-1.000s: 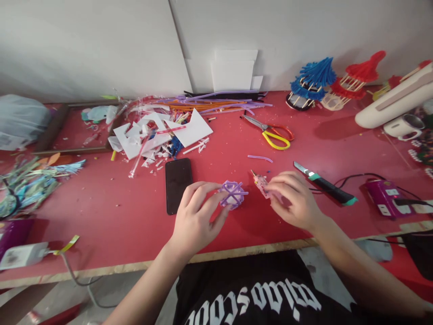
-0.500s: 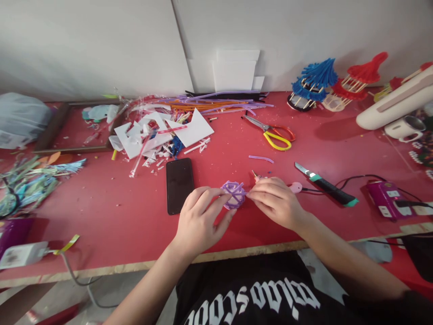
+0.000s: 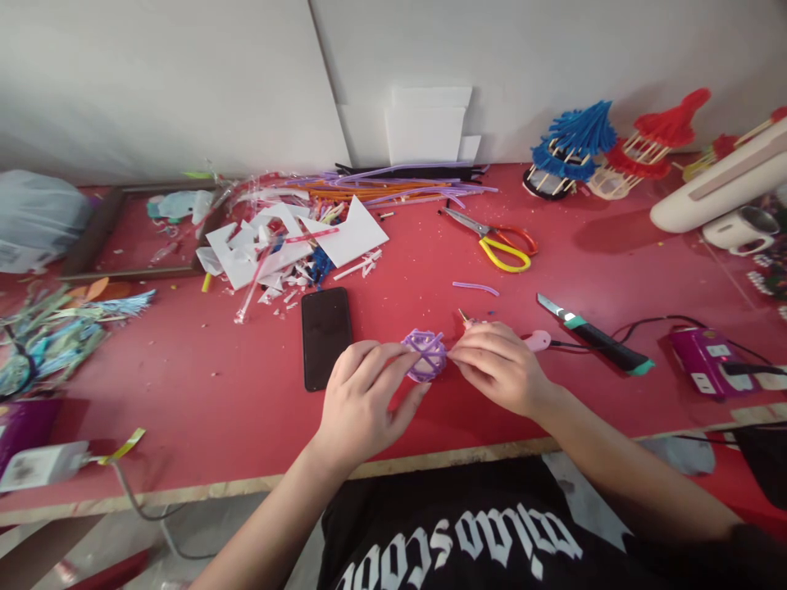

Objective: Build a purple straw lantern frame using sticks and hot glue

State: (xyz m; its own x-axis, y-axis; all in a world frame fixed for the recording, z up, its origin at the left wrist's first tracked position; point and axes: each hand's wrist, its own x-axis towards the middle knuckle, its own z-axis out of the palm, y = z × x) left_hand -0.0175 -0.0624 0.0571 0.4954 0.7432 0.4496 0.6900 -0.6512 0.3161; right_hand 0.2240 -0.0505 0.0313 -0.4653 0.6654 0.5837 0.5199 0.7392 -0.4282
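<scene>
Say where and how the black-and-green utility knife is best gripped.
Likely best: take the black-and-green utility knife by its long black handle, coming from the near right. The handle slants toward that side, while the exposed metal blade points away to the far left.

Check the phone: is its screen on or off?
Off, it seems: the phone beside the left hand shows a dark face with nothing lit.
</scene>
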